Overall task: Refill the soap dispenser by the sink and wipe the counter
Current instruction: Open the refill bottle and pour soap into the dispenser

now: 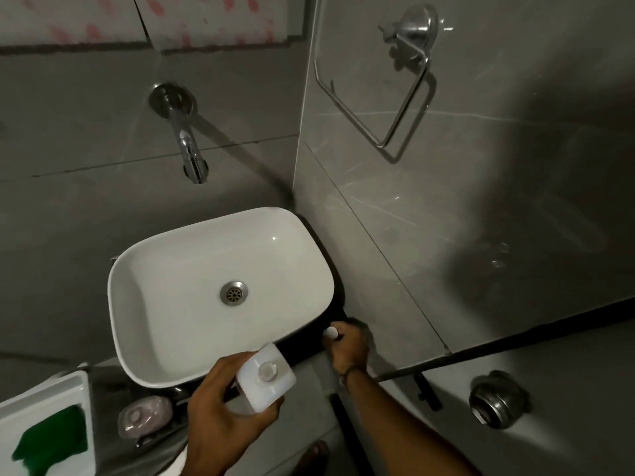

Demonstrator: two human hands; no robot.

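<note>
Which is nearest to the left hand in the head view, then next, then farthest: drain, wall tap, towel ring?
From the left hand, holding the white bottle:
1. Drain, in the basin just above it.
2. Wall tap, higher, on the back wall.
3. Towel ring, upper right, on the side wall.

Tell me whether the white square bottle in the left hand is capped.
Capped: the white square bottle in the left hand shows a round cap on top.

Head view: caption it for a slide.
Left hand holds a white bottle by the sink; right hand grips something white-tipped.
</note>
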